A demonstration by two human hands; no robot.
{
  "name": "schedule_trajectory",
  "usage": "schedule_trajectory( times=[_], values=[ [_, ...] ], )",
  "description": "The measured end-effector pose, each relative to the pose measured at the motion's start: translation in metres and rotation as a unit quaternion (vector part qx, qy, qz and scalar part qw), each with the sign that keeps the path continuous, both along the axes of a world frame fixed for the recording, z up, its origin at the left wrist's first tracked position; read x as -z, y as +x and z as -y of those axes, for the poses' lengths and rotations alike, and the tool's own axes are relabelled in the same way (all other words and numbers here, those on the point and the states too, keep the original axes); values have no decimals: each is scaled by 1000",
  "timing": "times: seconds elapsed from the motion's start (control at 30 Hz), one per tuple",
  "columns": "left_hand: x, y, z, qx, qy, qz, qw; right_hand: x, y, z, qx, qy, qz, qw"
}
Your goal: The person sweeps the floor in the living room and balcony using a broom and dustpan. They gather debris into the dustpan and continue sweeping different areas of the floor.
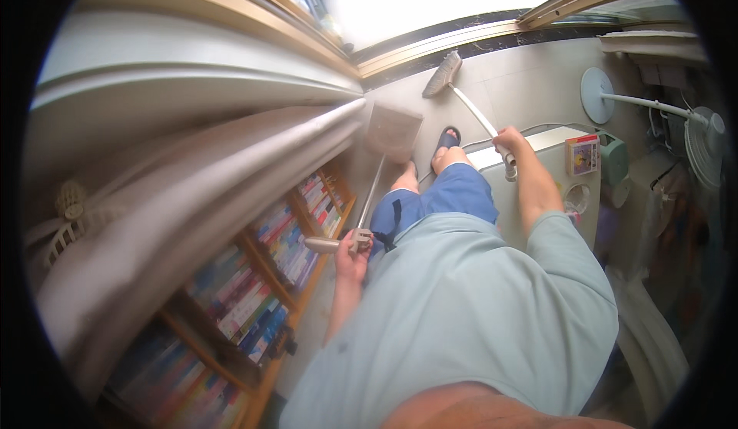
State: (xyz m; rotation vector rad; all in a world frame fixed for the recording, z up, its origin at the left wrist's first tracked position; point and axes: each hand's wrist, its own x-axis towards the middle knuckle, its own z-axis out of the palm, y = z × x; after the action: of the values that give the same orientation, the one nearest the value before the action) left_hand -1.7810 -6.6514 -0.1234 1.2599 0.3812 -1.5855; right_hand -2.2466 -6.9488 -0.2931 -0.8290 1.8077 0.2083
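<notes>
My left hand (353, 257) grips the top of a long-handled dustpan, just at its grey crossbar. The dustpan's pan (394, 131) is down by my feet, close to the curtain's lower end, and looks slightly blurred. In my right hand (509, 139) is the upper part of a white broom handle (474, 109). The grey-brown broom head (443, 75) rests on the floor near the window sill, ahead of my slippered foot (448, 138). A gap of floor separates the broom head from the pan.
To my left run a wooden bookcase (271, 279) full of books and a long curtain (219, 187). A white table (536, 175) on my right bears a boxed item (582, 155). Beyond it stand a green container (612, 155) and a pedestal fan (704, 140). A cable (478, 141) crosses the floor.
</notes>
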Motion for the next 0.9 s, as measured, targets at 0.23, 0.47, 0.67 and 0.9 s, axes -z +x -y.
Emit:
schedule_trajectory(
  times=[0.23,0.47,0.67,0.9],
  values=[
    [6,-30,49,-2,34,18,999,-35,-77,-24,126,-49,124,983],
    [6,-79,118,28,48,53,997,-86,-211,9,53,-106,33,992],
    [0,-117,175,63,55,62,995,-98,-336,90,-100,-112,-235,960],
    [-32,-159,223,43,95,58,993,-70,-422,215,-123,20,-368,921]
  ],
)
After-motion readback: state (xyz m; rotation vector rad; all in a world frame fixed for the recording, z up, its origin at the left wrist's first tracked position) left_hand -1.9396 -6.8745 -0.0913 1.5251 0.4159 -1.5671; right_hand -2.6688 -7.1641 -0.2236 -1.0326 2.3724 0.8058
